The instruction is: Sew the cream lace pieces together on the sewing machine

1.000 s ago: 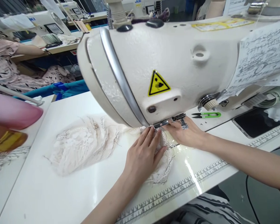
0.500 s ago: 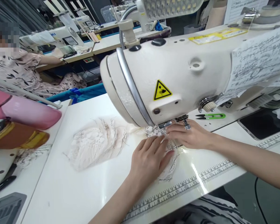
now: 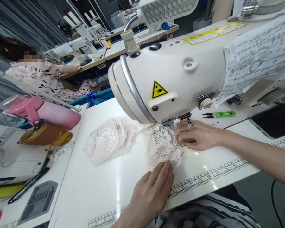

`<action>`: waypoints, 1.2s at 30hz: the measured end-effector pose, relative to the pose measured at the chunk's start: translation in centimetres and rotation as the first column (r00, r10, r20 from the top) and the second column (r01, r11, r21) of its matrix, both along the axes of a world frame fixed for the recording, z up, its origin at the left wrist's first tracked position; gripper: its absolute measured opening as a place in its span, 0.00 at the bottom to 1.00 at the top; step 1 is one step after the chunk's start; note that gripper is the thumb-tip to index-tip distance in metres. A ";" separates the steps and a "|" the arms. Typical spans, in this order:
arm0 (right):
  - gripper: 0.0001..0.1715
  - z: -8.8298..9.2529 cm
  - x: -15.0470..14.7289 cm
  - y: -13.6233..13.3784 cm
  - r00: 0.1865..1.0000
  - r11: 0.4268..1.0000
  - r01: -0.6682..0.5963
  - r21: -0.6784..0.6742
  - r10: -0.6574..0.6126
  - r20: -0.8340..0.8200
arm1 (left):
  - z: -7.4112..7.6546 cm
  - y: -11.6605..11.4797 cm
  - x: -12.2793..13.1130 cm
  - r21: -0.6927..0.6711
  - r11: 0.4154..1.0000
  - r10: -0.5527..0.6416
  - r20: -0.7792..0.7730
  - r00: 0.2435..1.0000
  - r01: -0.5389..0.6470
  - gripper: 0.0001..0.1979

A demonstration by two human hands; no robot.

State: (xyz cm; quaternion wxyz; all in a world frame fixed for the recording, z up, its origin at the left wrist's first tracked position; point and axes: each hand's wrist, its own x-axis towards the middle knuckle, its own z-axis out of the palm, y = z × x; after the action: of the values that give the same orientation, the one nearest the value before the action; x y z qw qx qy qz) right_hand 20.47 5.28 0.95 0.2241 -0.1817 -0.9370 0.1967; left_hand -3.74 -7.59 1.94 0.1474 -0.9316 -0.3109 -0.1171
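In the head view, the left hand (image 3: 154, 188) has just slid away from the sewing machine (image 3: 175, 72) toward the near edge of the sewing table (image 3: 90, 186), and more of the lace piece (image 3: 163, 142) shows for it. I'd judge the lace is now being steadied or straightened from its near end. It lies flat under the machine's head, its near end short of the printed ruler (image 3: 199, 178) along the table's near edge. The left hand is narrow, palm down, fingers close together, tips on that near end; whether they pinch or merely press I can't tell. The right hand (image 3: 198, 134) has stayed by the lace's right side, fingers curled, just beside the metal foot (image 3: 172, 121); its fingertips are turned from me, so its grip is unclear. The machine's head hides the needle and the lace's far end. A second lace piece (image 3: 111, 141) lies farther left, soft with blur, and I can't make out whether the pale strip between them joins both. The left forearm is cut off below.
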 end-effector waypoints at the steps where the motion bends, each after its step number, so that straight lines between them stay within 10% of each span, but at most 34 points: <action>1: 0.11 -0.1 0.1 0.1 1.000 1.000 -0.002 -0.007 0.002 -0.009 | 0.1 0.0 0.0 -0.002 1.000 -0.008 0.017 1.000 0.008 0.15; 11: 0.10 0.4 0.2 0.2 0.995 0.996 0.019 -0.083 -0.026 -0.092 | 4.8 3.9 0.9 -0.468 0.864 0.263 0.101 0.960 -0.187 0.09; 21: 0.17 0.2 0.0 0.1 0.999 0.999 0.038 -0.025 -0.039 -0.031 | -0.4 7.1 2.1 -0.205 0.978 0.099 0.309 0.946 -0.036 0.07; 30: 0.08 -0.1 -0.8 0.0 0.990 0.993 -0.044 0.109 0.058 -0.130 | -0.4 6.7 1.7 -0.006 0.998 0.068 0.251 0.966 -0.069 0.07; 36: 0.08 -0.1 -0.9 -0.1 0.988 0.997 -0.005 0.082 0.017 -0.156 | -0.7 6.5 1.4 -0.113 0.994 0.031 0.274 0.961 0.000 0.15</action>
State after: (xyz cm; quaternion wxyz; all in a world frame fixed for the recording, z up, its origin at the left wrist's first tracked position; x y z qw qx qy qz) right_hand 19.56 5.16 0.80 0.3029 -0.1513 -0.9248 0.1733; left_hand -2.31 -1.05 1.25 0.0510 -0.9106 -0.3418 -0.2268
